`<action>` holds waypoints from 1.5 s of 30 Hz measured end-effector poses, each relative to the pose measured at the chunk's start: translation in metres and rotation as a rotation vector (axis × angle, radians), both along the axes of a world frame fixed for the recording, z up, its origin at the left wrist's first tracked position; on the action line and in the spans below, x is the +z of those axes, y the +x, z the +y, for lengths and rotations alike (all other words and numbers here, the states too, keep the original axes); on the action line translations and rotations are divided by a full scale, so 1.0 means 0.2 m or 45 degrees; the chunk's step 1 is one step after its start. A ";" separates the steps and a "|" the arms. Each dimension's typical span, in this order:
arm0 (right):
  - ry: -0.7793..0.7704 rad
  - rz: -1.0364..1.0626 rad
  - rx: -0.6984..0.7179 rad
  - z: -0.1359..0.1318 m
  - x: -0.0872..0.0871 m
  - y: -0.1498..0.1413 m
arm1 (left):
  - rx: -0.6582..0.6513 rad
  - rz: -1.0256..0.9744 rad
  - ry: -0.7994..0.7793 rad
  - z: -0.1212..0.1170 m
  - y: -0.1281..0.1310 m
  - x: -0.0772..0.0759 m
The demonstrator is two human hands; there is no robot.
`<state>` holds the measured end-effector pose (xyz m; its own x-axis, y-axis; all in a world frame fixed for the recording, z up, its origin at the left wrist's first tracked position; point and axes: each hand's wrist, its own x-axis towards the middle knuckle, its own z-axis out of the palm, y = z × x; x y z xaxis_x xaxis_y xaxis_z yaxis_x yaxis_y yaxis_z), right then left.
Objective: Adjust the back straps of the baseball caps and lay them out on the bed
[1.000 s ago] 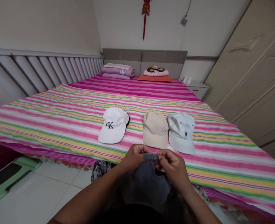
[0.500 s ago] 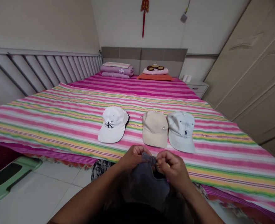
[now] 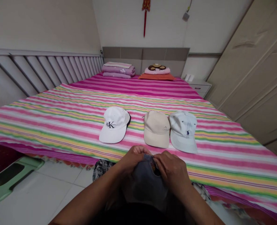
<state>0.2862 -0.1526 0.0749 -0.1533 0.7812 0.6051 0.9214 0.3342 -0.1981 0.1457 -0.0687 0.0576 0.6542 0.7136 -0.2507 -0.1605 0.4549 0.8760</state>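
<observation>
I hold a dark blue-grey cap (image 3: 146, 184) in front of me, just off the near edge of the bed. My left hand (image 3: 132, 159) and my right hand (image 3: 171, 170) both pinch its back strap, with the fingertips meeting at the top. Three caps lie in a row on the striped bedspread (image 3: 58, 115) beyond my hands. A white cap with a black logo (image 3: 114, 125) lies at the left. A beige cap (image 3: 156, 128) and a pale blue cap (image 3: 183, 131) lie side by side and touch at the right.
Folded purple bedding (image 3: 118, 70) and a pillow with a soft toy (image 3: 157, 72) lie by the headboard. A green plastic stool (image 3: 9, 178) stands on the tiled floor at the left. A wardrobe (image 3: 253, 68) lines the right wall beside a white nightstand (image 3: 200, 87).
My two hands have drawn closer together over the strap, so the stretch of strap seen between them earlier is now covered. The caps on the bed have not moved.
</observation>
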 end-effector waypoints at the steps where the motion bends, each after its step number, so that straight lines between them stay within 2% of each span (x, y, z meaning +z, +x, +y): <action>1: -0.020 -0.004 0.003 0.00 0.00 0.00 | 0.010 0.001 -0.005 0.00 0.00 0.00; 3: -0.024 0.061 0.017 -0.01 0.01 0.00 | 0.016 -0.020 -0.024 0.01 -0.01 -0.01; 5: -0.082 0.319 0.079 -0.01 0.02 0.01 | -0.012 -0.081 -0.040 0.00 -0.01 -0.01; 10: -0.578 1.631 0.414 0.03 -0.02 0.03 | -0.150 -0.249 -0.094 -0.01 -0.01 -0.01; 11: -0.627 1.810 0.431 0.03 -0.03 0.03 | -0.158 -0.267 -0.102 -0.01 -0.01 -0.01; 13: -0.693 1.977 0.406 0.04 -0.06 0.02 | -0.147 -0.280 -0.107 -0.01 -0.01 -0.01; 16: -0.914 1.941 0.375 0.04 -0.08 0.01 | -0.097 -0.244 -0.116 0.00 -0.02 -0.01; 18: -0.980 1.994 0.405 0.04 -0.10 0.00 | -0.064 -0.207 -0.094 0.01 -0.03 0.01; 21: -0.827 2.258 0.438 0.05 -0.10 0.00 | -0.058 -0.182 -0.047 0.03 -0.06 0.04; 24: -0.746 2.368 0.468 0.08 -0.10 0.03 | 0.027 -0.286 -0.005 0.06 -0.09 0.06; 29: -0.539 2.255 0.317 0.14 -0.10 0.09 | 0.249 -0.374 0.113 0.12 -0.20 0.11; 34: -0.696 1.915 0.312 0.21 -0.05 0.03 | 0.380 -0.255 0.220 0.20 -0.38 0.22; 36: -0.697 1.865 0.344 0.29 0.01 -0.02 | 0.445 -0.205 0.320 0.26 -0.45 0.30; 38: -0.650 1.919 0.343 0.44 0.11 -0.08 | 0.480 -0.156 0.423 0.37 -0.50 0.41; 41: -0.618 1.996 0.282 0.76 0.29 -0.17 | 0.488 -0.052 0.607 0.64 -0.54 0.58; 42: -0.631 1.996 0.257 0.87 0.34 -0.19 | 0.551 0.017 0.668 0.74 -0.55 0.63; 43: -0.643 1.990 0.223 0.98 0.38 -0.20 | 0.649 0.151 0.722 0.85 -0.55 0.66; 45: -0.640 1.963 0.145 1.15 0.42 -0.21 | 0.824 0.573 0.753 1.03 -0.57 0.69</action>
<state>0.2442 0.0767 0.1589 0.2562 0.9643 -0.0677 -0.2674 0.0034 -0.9636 0.0323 0.1367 0.1966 0.0239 0.9909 0.1322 0.1800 -0.1344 0.9744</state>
